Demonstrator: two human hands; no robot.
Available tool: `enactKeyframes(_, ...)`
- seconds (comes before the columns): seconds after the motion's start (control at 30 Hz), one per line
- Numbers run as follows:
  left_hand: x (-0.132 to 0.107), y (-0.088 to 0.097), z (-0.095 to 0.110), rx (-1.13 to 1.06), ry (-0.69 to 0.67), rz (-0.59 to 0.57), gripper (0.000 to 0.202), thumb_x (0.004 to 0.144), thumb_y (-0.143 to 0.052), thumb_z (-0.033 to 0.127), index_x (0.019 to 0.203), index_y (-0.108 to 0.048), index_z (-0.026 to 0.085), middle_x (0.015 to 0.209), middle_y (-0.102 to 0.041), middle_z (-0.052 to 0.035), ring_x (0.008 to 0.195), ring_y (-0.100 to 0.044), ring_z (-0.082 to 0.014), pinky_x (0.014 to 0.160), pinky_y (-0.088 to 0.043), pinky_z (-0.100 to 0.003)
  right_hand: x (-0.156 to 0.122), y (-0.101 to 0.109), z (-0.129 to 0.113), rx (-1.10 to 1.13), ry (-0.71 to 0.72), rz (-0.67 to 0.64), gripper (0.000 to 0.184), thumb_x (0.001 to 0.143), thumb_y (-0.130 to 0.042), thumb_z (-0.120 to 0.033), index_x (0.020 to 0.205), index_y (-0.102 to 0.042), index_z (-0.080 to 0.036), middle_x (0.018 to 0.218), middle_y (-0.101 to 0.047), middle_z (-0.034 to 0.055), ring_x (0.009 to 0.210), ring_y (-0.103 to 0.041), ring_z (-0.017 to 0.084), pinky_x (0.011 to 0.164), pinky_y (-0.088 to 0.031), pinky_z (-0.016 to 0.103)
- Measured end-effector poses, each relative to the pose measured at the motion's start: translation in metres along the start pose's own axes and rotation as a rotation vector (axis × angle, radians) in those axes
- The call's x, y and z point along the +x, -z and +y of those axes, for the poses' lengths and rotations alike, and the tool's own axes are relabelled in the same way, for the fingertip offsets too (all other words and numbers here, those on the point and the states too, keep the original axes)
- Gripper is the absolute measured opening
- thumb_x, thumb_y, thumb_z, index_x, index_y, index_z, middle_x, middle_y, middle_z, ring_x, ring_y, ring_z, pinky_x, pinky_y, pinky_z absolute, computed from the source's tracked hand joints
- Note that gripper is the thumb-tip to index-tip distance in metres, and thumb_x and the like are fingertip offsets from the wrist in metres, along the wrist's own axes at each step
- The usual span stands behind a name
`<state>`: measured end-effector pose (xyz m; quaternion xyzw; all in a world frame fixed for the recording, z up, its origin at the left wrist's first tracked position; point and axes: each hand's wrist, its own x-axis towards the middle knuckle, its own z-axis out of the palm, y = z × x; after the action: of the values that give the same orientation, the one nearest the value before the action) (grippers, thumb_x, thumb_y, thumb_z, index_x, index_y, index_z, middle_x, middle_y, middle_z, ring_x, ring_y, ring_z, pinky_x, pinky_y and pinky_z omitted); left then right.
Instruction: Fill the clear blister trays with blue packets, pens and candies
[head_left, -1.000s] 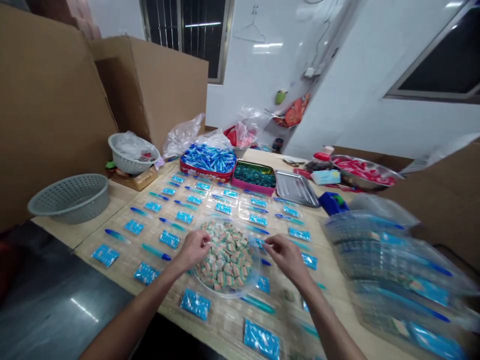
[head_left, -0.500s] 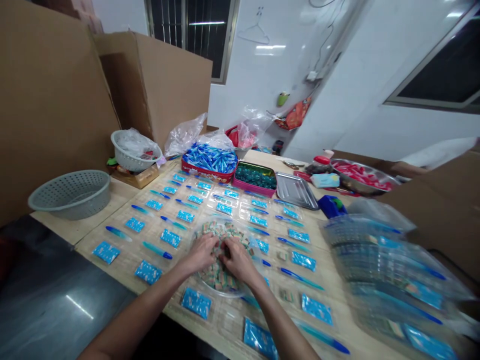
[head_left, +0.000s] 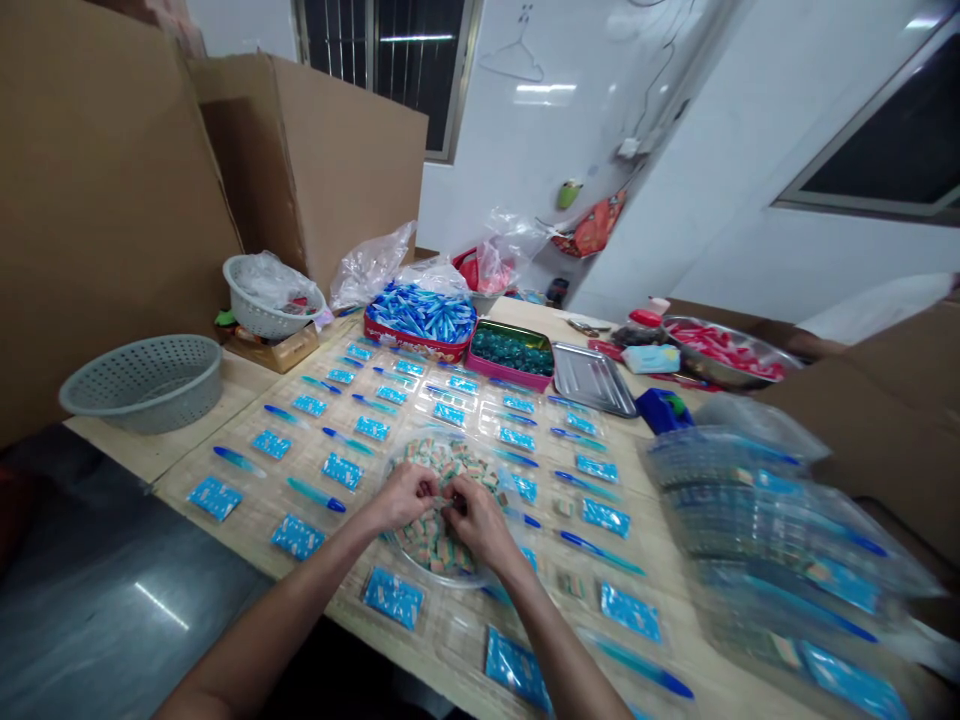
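Both hands meet over the clear bowl (head_left: 450, 582) of striped sweets (head_left: 420, 545): your left hand (head_left: 401, 497) and right hand (head_left: 476, 522) have their grips pressed close, though you can't tell whether they pinch a sweet. Work low, inside the rim. Room is tight on the bench (head_left: 150, 440): blue printed cards (head_left: 392, 598) and blue-tipped tubes (head_left: 316, 494) lie near the bowl, with the bench's front edge just below.

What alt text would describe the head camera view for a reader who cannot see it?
The left hand and right hand meet over a clear bowl of small striped candies. The bowl sits on a woven mat among rows of blue packets and blue pen-shaped sticks.
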<state>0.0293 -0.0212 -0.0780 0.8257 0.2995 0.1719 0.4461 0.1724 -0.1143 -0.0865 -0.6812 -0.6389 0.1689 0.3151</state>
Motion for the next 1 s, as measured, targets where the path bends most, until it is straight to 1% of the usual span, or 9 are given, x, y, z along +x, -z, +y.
enactKeyframes(0.07, 0.001, 0.002, -0.001, -0.088, 0.026, 0.012, 0.012, 0.063, -0.056, 0.007, 0.067, -0.065, 0.013, 0.059, -0.059, 0.0012, 0.058, -0.055, -0.0122, 0.056, -0.039, -0.021, 0.0, 0.0, 0.002, 0.073, -0.028, 0.008, 0.015, 0.065, -0.052, -0.009, 0.075, -0.055, -0.019, 0.07, -0.054, -0.0007, 0.067, -0.05, 0.016, 0.062, -0.033, 0.024)
enactKeyframes(0.2, 0.001, 0.002, -0.004, -0.244, 0.084, 0.095, 0.01, 0.061, -0.056, 0.007, 0.066, -0.063, 0.013, 0.058, -0.058, 0.0017, 0.057, -0.054, -0.0107, 0.055, -0.04, -0.019, 0.001, 0.0, 0.005, 0.181, -0.082, 0.019, 0.008, 0.067, -0.053, -0.012, 0.069, -0.053, -0.02, 0.064, -0.054, -0.0017, 0.062, -0.05, 0.015, 0.058, -0.034, 0.023)
enactKeyframes(0.3, 0.001, -0.002, -0.005, -0.352, 0.133, 0.146, 0.01, 0.059, -0.055, 0.008, 0.064, -0.061, 0.013, 0.053, -0.055, 0.0034, 0.05, -0.052, -0.0095, 0.05, -0.039, -0.018, 0.002, 0.0, 0.004, 0.221, -0.106, 0.026, 0.004, 0.068, -0.054, -0.015, 0.067, -0.053, -0.02, 0.061, -0.053, -0.0024, 0.059, -0.048, 0.014, 0.056, -0.033, 0.023)
enactKeyframes(0.43, 0.002, -0.008, -0.004, -0.477, 0.205, 0.234, 0.008, 0.059, -0.053, 0.011, 0.065, -0.059, 0.013, 0.051, -0.053, 0.0041, 0.044, -0.05, -0.0092, 0.045, -0.039, -0.019, 0.003, 0.001, 0.001, 0.258, -0.132, 0.077, 0.001, 0.068, -0.054, -0.019, 0.068, -0.053, -0.019, 0.061, -0.053, -0.0024, 0.059, -0.048, 0.014, 0.056, -0.034, 0.024)
enactKeyframes(0.6, 0.002, -0.011, 0.0, -0.56, 0.252, 0.356, 0.008, 0.059, -0.054, 0.013, 0.065, -0.058, 0.014, 0.05, -0.053, 0.0042, 0.044, -0.051, -0.0093, 0.044, -0.039, -0.019, 0.004, 0.0, 0.002, 0.358, -0.133, 0.176, 0.004, 0.068, -0.053, -0.022, 0.066, -0.051, -0.019, 0.064, -0.054, -0.0014, 0.062, -0.051, 0.015, 0.058, -0.038, 0.025)
enactKeyframes(0.7, 0.003, -0.009, 0.001, -0.561, 0.259, 0.426, 0.005, 0.06, -0.054, 0.014, 0.065, -0.056, 0.014, 0.049, -0.052, 0.0049, 0.043, -0.049, -0.0083, 0.044, -0.038, -0.018, 0.005, 0.003, 0.006, 0.529, -0.212, 0.213, 0.008, 0.065, -0.057, -0.026, 0.065, -0.05, -0.02, 0.06, -0.052, -0.0021, 0.057, -0.05, 0.015, 0.053, -0.039, 0.025)
enactKeyframes(0.83, 0.009, -0.007, 0.003, -0.533, 0.258, 0.429, 0.006, 0.058, -0.058, 0.014, 0.064, -0.058, 0.014, 0.05, -0.054, 0.0045, 0.043, -0.05, -0.0086, 0.043, -0.038, -0.019, 0.007, 0.01, 0.003, 0.781, -0.263, 0.148, 0.018, 0.061, -0.066, -0.03, 0.068, -0.053, -0.02, 0.06, -0.057, -0.0011, 0.055, -0.053, 0.015, 0.05, -0.041, 0.024)
enactKeyframes(0.93, 0.011, -0.007, 0.003, -0.534, 0.269, 0.391, 0.007, 0.056, -0.059, 0.013, 0.063, -0.06, 0.013, 0.05, -0.055, 0.0036, 0.044, -0.051, -0.0093, 0.043, -0.038, -0.019, 0.009, 0.013, -0.004, 0.821, -0.263, 0.101, 0.019, 0.06, -0.068, -0.03, 0.068, -0.055, -0.019, 0.059, -0.058, -0.0018, 0.052, -0.051, 0.013, 0.048, -0.038, 0.023)
enactKeyframes(1.0, 0.009, -0.007, 0.003, -0.561, 0.268, 0.336, 0.008, 0.057, -0.06, 0.015, 0.065, -0.06, 0.013, 0.051, -0.056, 0.0029, 0.044, -0.051, -0.0094, 0.043, -0.04, -0.02, 0.01, 0.011, -0.006, 0.825, -0.258, 0.068, 0.017, 0.06, -0.068, -0.028, 0.067, -0.056, -0.019, 0.057, -0.057, -0.0028, 0.051, -0.05, 0.012, 0.048, -0.037, 0.022)
